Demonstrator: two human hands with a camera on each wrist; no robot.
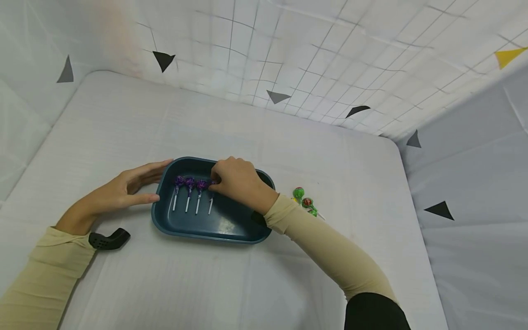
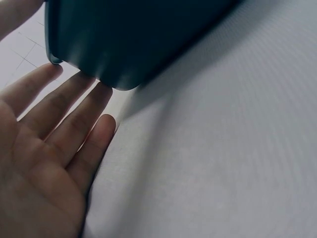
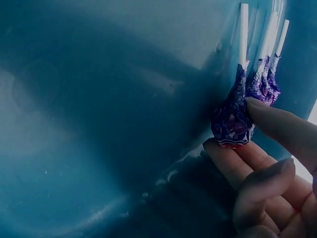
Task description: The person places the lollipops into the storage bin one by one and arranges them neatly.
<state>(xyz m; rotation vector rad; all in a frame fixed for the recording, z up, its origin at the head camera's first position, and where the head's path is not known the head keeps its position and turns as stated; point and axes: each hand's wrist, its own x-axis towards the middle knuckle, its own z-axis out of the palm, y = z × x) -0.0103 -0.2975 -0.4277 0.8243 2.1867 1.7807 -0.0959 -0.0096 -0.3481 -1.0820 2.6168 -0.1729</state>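
A dark teal tray (image 1: 177, 223) lies on the white surface. In it, purple-wrapped lollipops (image 1: 189, 183) stand in a row at the left, their white sticks toward the near side. My right hand (image 1: 243, 181) reaches in over the far rim and pinches the rightmost purple lollipop (image 3: 234, 121) by its wrapped head, thumb on one side and fingers on the other. My left hand (image 1: 119, 190) has its fingers extended at the tray's left end; in the left wrist view the fingertips (image 2: 101, 91) touch the tray wall.
Right of the tray, several lollipops in green, red and yellow wrappers (image 1: 307, 202) lie in a small cluster, partly behind the right forearm. White sheets (image 1: 288, 55) with dark triangles surround the surface at the back and sides.
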